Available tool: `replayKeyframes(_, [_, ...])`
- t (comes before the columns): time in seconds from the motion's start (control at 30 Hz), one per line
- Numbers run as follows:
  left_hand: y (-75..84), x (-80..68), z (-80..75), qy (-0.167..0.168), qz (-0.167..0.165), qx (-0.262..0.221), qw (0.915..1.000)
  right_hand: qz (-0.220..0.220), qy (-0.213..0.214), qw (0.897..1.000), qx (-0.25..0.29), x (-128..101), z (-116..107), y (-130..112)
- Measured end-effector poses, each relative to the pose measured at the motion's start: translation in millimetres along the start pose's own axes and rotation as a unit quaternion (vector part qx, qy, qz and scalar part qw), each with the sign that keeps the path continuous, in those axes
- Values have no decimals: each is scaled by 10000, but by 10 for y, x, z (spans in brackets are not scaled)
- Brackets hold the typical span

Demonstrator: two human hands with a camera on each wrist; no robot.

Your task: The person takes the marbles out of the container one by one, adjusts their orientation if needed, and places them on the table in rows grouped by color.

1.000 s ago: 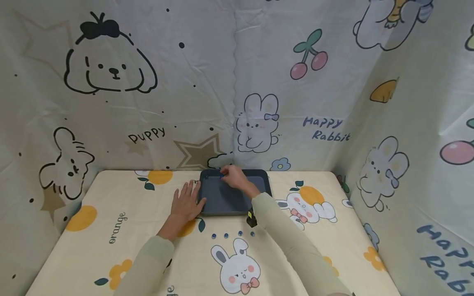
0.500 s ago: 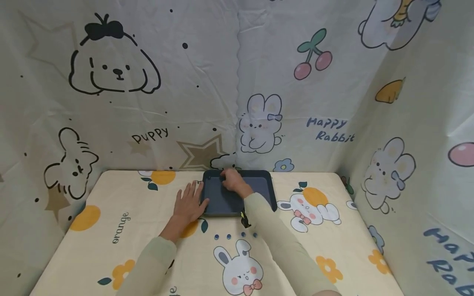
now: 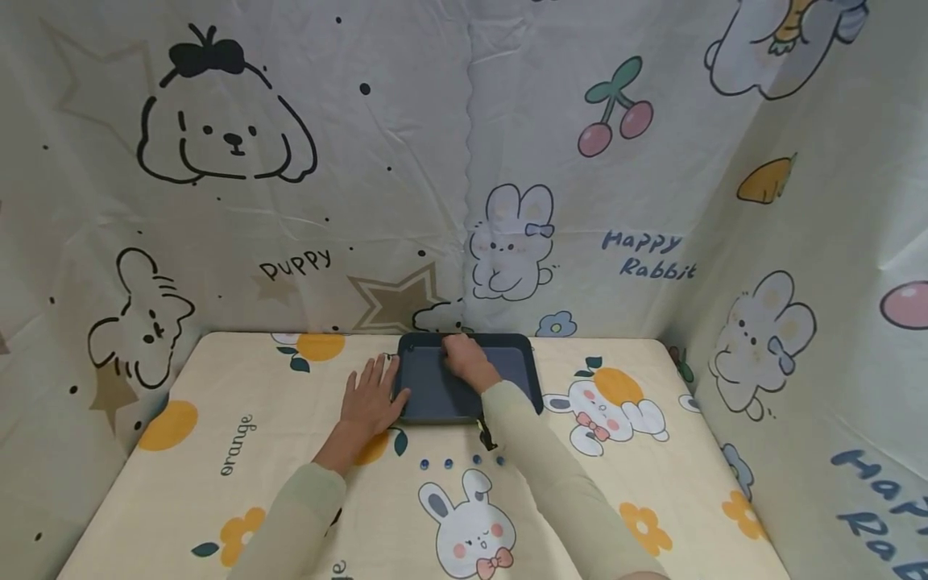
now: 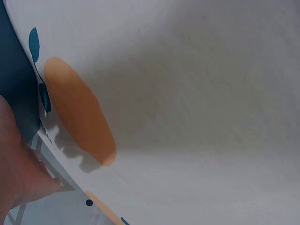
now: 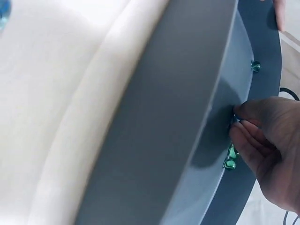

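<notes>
Right wrist view: the right grip (image 5: pixel 277 145) is grasping what looks like a blue marble (image 5: pixel 235 117) between thumb and forefinger, right of centre in the frame, inside the tray (image 5: pixel 154 93); whether it touches the tray floor, I cannot tell. To handle it well, I'd pinch lightly across its middle, let go only once it meets the floor without any flick, since glass this round would likely roll, and hold the fingertips clear of the green marbles (image 5: pixel 229 164) just below. In the head view the left grip (image 3: pixel 367 396) is released, fingers spread, apparently touching the tray's left edge; light pressure there should steady it.

Counted: one tray, upper middle of the head frame; four blue marbles (image 3: pixel 449 463) in a row on the counter (image 3: pixel 283 439) below it; inside, one teal marble (image 5: pixel 255 66), at least two green, plus the pinched one. Fingers may hide more.
</notes>
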State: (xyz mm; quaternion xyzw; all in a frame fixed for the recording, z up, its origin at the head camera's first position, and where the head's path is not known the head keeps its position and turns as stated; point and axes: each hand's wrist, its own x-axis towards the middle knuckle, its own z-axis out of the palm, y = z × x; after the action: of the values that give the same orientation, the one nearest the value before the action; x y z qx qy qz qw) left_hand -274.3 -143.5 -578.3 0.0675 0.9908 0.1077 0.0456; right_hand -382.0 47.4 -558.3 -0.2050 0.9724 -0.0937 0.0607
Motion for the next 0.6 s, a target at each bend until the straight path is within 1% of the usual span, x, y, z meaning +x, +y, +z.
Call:
replayKeyframes(0.07, [2,0,0,-43,-10,22,10000,-82,-25,9999,103,-17,-6,8])
replayKeyframes(0.17, [5,6,-13,-36,29,19,10000,-235,54,9994,244,-45,-44,24])
replayKeyframes(0.33, [3,13,-42,-9,26,98,9999,-520,242,9972,487,-125,-205,65])
replayKeyframes(0.5, [10,9,-41,-36,19,67,10000,-503,289,9948,841,-297,-366,187])
replayKeyframes(0.6, [19,5,-31,-42,8,97,9999,-431,444,9926,1047,-481,-436,272])
